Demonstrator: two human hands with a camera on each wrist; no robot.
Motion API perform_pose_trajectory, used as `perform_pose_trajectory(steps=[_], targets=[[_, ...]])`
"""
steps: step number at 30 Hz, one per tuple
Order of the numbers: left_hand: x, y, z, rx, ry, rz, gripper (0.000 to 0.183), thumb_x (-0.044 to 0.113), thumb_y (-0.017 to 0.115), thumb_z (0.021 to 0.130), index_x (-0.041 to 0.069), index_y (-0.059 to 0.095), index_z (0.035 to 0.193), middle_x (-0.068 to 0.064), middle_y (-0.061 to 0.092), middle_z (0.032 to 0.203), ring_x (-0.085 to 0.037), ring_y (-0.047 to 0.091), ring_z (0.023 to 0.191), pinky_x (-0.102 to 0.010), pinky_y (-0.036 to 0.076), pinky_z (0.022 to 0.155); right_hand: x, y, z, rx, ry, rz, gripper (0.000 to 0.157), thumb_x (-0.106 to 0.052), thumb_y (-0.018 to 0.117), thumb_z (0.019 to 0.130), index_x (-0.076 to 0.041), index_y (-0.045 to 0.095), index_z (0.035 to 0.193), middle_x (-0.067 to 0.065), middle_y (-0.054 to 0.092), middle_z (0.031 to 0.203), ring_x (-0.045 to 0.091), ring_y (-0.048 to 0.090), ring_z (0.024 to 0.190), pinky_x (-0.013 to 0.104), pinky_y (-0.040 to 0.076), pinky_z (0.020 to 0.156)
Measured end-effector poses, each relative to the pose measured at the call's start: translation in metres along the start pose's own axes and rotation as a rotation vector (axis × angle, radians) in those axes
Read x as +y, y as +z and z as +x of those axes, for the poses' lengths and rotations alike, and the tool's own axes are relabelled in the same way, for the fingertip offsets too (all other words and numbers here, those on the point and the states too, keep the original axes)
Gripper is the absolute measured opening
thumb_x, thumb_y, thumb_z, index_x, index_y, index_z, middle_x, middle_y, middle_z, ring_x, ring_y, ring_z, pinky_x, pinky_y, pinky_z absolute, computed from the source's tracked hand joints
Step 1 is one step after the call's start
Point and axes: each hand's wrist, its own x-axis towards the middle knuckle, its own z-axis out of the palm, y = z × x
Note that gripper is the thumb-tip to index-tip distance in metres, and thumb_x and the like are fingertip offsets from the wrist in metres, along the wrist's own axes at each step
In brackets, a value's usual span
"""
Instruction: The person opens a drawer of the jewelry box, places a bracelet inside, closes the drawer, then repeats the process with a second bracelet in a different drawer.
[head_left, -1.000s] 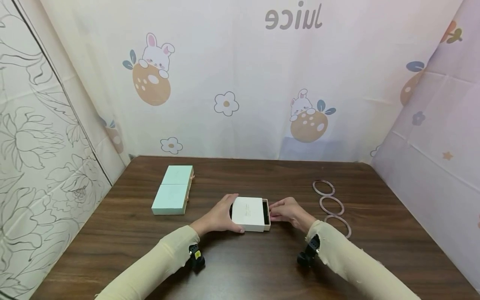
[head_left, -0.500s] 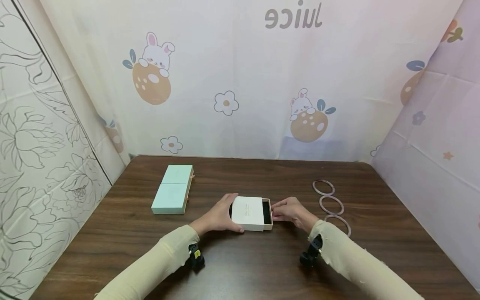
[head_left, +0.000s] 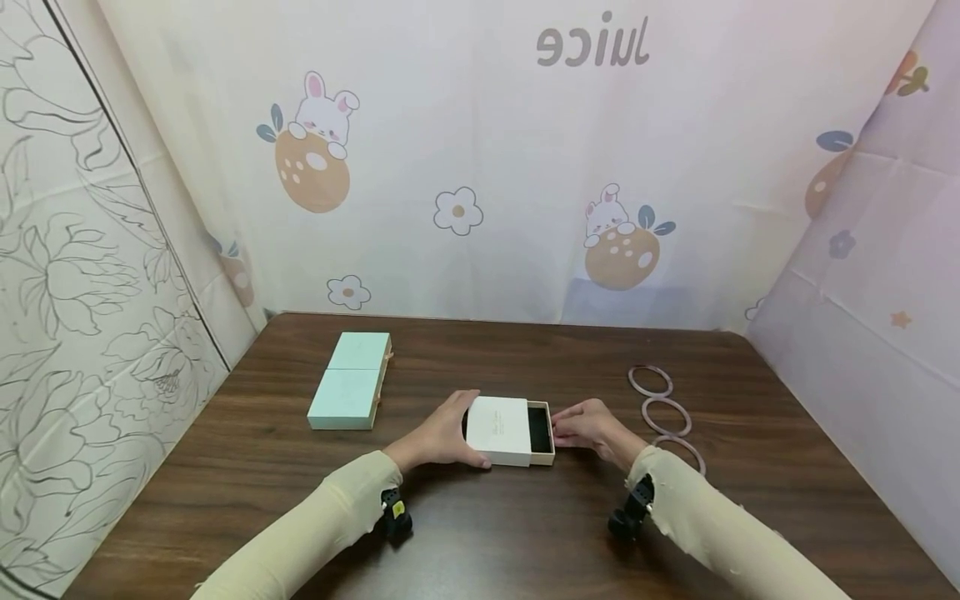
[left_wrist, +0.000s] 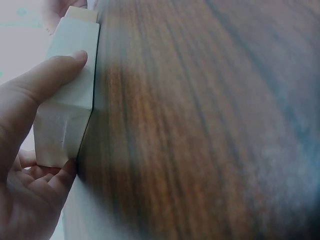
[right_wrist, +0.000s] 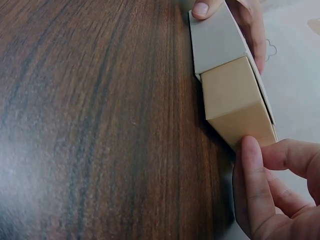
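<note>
On the table, a white slide-out box (head_left: 498,427) has its cream inner drawer (right_wrist: 232,92) partly out on the right, showing a black interior. My left hand (head_left: 442,432) grips the outer sleeve from the left, with the thumb (left_wrist: 62,75) along the near side and fingers around the far side. At the drawer's outer end, my right hand (head_left: 594,427) holds it with thumb and fingers pinched together. What lies between those fingertips is hidden in the right wrist view.
Two mint-green boxes (head_left: 345,396) with small tabs on their right sides lie end to end at the back left. Three pinkish rings (head_left: 658,397) lie in a row on the right, the nearest partly behind the right sleeve (head_left: 708,517). A patterned curtain (head_left: 525,133) hangs behind the table.
My right hand has moved right, and the drawer has slid further out of the sleeve, baring more black interior. The left hand keeps its grip on the sleeve. The head view has shifted slightly.
</note>
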Motion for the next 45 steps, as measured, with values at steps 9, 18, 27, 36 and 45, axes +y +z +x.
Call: perform_pose_trajectory(steps=[9,18,27,36,45], targets=[[0.001,0.003,0.004,-0.006,-0.008,0.01,0.114,0.041,0.088,0.062,-0.003,0.026,0.147,-0.016,0.035,0.144,-0.029,0.041,0.126,-0.045,0.038,0.101,0.003,-0.006,-0.003,-0.008,-0.026,0.017,0.028,0.016,0.053,0.084,0.025,0.054,0.11,0.012,0.064,0.075,0.017,0.065,0.067,0.031,0.056,0.067],[0.0,0.005,0.007,-0.001,0.001,0.005,0.115,0.042,0.088,0.061,-0.003,0.027,0.147,-0.016,0.035,0.144,-0.028,0.042,0.124,-0.044,0.038,0.1,0.006,-0.012,-0.003,0.002,-0.046,0.028,0.027,0.017,0.053,0.083,0.025,0.054,0.109,0.01,0.064,0.073,0.016,0.065,0.065,0.03,0.056,0.065],[0.001,0.004,0.01,0.016,0.026,0.012,0.114,0.04,0.089,0.061,-0.004,0.027,0.146,-0.017,0.036,0.143,-0.027,0.043,0.122,-0.043,0.039,0.1,0.003,-0.015,-0.004,0.006,-0.054,0.031,0.026,0.017,0.054,0.084,0.025,0.054,0.108,0.011,0.064,0.075,0.016,0.065,0.066,0.031,0.056,0.065],[0.002,0.003,0.012,0.005,0.016,0.008,0.113,0.04,0.088,0.062,-0.002,0.026,0.148,-0.016,0.036,0.144,-0.027,0.042,0.124,-0.044,0.038,0.1,0.0,-0.022,-0.005,0.007,-0.038,0.045,0.026,0.017,0.053,0.083,0.024,0.055,0.108,0.012,0.065,0.077,0.017,0.065,0.066,0.03,0.056,0.066],[-0.001,0.004,0.002,0.008,0.006,-0.012,0.113,0.04,0.088,0.063,-0.004,0.026,0.147,-0.017,0.035,0.144,-0.03,0.042,0.125,-0.046,0.039,0.099,0.009,-0.019,-0.003,-0.037,-0.069,0.049,0.028,0.018,0.052,0.083,0.026,0.051,0.11,0.01,0.064,0.075,0.016,0.065,0.065,0.029,0.056,0.065]])
